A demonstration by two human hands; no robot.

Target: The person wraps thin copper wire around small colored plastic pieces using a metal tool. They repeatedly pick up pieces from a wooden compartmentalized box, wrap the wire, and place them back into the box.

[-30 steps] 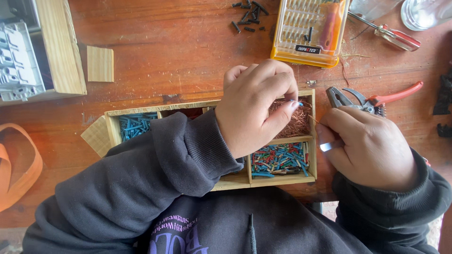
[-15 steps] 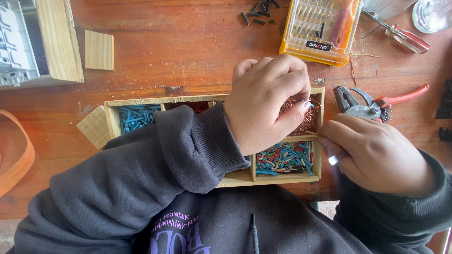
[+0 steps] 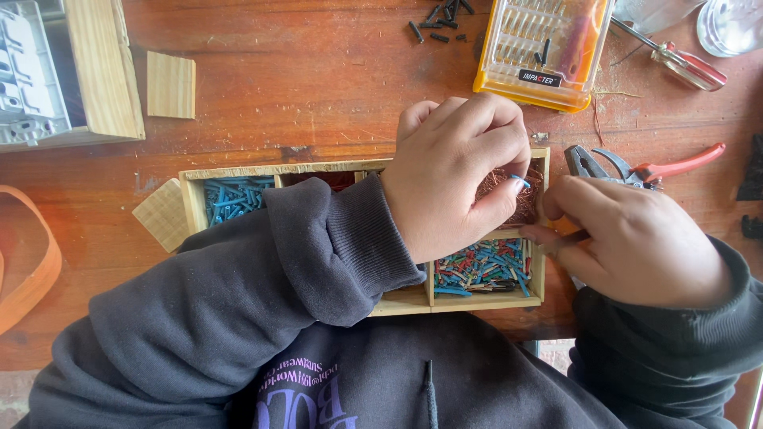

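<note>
- A small blue sleeve piece [image 3: 520, 182] sits pinched at the fingertips of the left hand [image 3: 461, 171]; this grip is narrow, closed on the piece, with the piece's long axis running roughly sideways toward the other hand.
- Directly beneath that grip lies the compartment of coppery wire strands [image 3: 517, 202] in the wooden tray [image 3: 238, 169]; the pinch is above it, whether touching the strands I cannot tell.
- Just to the outer side of the pinch, near but apart, the right hand [image 3: 636, 242] is curled shut; what it holds is hidden, so I cannot tell its load.
- Below the left grip, nearer the body, is the compartment of mixed red, blue and green pieces [image 3: 481, 266].
- Beyond the right hand lie the red-handled pliers [image 3: 644, 167] on the worktop [image 3: 318, 79]; farther off still, the yellow bit case [image 3: 544, 48].
- The left hand is the nearer of the two to the piece.
</note>
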